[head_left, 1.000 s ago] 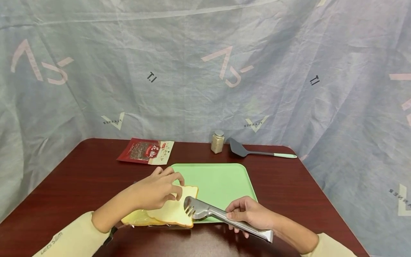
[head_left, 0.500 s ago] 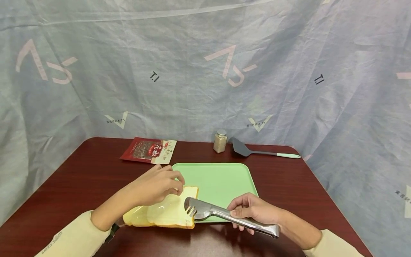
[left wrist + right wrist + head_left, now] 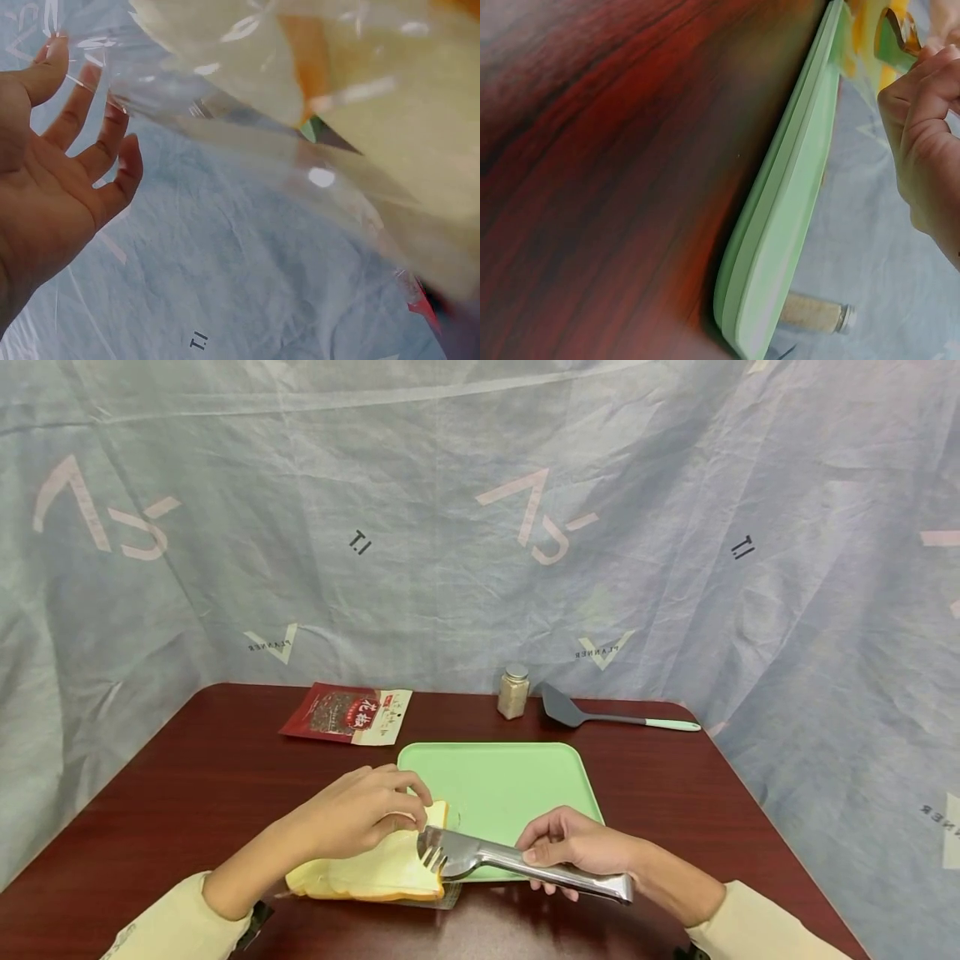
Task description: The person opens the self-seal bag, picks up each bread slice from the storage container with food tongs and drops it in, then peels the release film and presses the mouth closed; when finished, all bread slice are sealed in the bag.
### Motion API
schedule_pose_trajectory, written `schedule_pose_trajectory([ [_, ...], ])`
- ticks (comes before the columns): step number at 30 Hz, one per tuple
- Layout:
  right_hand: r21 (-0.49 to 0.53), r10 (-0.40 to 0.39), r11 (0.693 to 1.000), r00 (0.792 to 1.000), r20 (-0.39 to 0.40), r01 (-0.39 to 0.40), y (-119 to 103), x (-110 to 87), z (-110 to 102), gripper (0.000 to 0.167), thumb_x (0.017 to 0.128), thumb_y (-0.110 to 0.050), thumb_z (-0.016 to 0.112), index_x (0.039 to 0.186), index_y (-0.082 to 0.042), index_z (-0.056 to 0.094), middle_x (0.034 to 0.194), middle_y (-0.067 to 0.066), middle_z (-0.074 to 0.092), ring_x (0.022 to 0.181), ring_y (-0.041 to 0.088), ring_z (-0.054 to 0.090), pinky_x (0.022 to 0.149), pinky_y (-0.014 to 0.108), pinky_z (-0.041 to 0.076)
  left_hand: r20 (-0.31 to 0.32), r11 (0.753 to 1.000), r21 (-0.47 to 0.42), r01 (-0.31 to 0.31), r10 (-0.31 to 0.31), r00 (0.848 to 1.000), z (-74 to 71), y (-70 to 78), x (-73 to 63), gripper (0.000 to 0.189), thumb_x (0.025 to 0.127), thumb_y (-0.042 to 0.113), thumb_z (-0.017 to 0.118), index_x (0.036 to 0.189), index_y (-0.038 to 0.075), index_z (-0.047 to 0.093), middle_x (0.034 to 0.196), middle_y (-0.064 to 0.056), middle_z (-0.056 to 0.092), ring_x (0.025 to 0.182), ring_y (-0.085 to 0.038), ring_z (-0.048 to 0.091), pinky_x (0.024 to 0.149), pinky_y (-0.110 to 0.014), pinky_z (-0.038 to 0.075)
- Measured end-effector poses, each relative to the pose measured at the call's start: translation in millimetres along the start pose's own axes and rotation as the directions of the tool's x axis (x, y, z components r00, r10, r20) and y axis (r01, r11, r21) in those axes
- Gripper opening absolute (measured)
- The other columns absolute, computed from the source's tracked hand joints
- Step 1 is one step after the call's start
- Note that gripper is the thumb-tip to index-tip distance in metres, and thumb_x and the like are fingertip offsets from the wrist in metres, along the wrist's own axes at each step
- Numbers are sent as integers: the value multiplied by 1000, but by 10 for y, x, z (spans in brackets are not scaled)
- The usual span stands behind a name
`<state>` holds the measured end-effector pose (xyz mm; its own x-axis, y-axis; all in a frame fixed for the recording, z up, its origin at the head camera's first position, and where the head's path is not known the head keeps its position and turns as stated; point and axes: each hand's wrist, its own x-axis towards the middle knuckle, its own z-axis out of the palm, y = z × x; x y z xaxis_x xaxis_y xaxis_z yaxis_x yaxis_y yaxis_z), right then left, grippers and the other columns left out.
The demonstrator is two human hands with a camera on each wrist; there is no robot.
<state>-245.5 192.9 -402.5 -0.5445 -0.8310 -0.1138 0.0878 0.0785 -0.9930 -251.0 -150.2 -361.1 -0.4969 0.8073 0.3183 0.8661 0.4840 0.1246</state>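
Near the front of the table, my left hand (image 3: 367,810) pinches the edge of a clear plastic bag (image 3: 240,142) between thumb and fingers. Inside the bag lie bread slices (image 3: 375,868) with orange-yellow crusts, overlapping one another. My right hand (image 3: 581,847) grips metal tongs (image 3: 517,860) by their handle, thumb on top. The toothed head of the tongs is at the right edge of the upper slice, beside my left fingertips. In the right wrist view the right hand's curled fingers show, with the tongs mostly hidden behind them.
A green tray (image 3: 502,777) lies just behind the bread and tongs. Along the back of the table are a red and white spice packet (image 3: 345,714), a glass jar (image 3: 513,693) and a grey spatula (image 3: 592,714). A grey cloth (image 3: 450,527) hangs behind.
The tongs and the upper bread slice have moved a little left, deeper into the bag. My left hand has lowered slightly and still holds the bag's edge.
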Motion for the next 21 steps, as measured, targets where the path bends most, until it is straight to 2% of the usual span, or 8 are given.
schedule_pose_trajectory([
  [4,-23,3,1000,1000,-11,-3,-4,72,34,32,98,-10,60,112,19,58,78,8,69,59,6,62,43,19,47,-44,999,-32,-27,26,999,35,0,-8,8,89,22,73,90,30,72,112,10,64,88,-5,59,74,-27,48],
  [10,-11,-2,1000,999,-40,1,-1,151,75,34,98,-9,60,114,21,57,77,7,69,58,7,63,44,19,47,-64,998,-48,-40,37,997,71,9,-28,7,89,24,73,89,31,72,112,11,64,89,-4,60,72,-26,48],
  [16,39,-54,998,993,-102,58,34,85,132,36,98,-6,57,115,26,51,78,8,68,61,6,64,45,18,47,-145,998,-62,-29,20,989,68,0,-54,7,89,22,73,88,28,71,115,10,65,86,-4,61,71,-26,48],
  [21,76,-128,987,981,-142,140,110,11,312,35,99,-3,54,112,29,48,77,6,68,61,5,63,45,17,47,-203,996,-77,-54,38,978,46,-17,-29,4,90,22,72,88,25,71,114,8,66,83,-3,63,70,-24,49],
])
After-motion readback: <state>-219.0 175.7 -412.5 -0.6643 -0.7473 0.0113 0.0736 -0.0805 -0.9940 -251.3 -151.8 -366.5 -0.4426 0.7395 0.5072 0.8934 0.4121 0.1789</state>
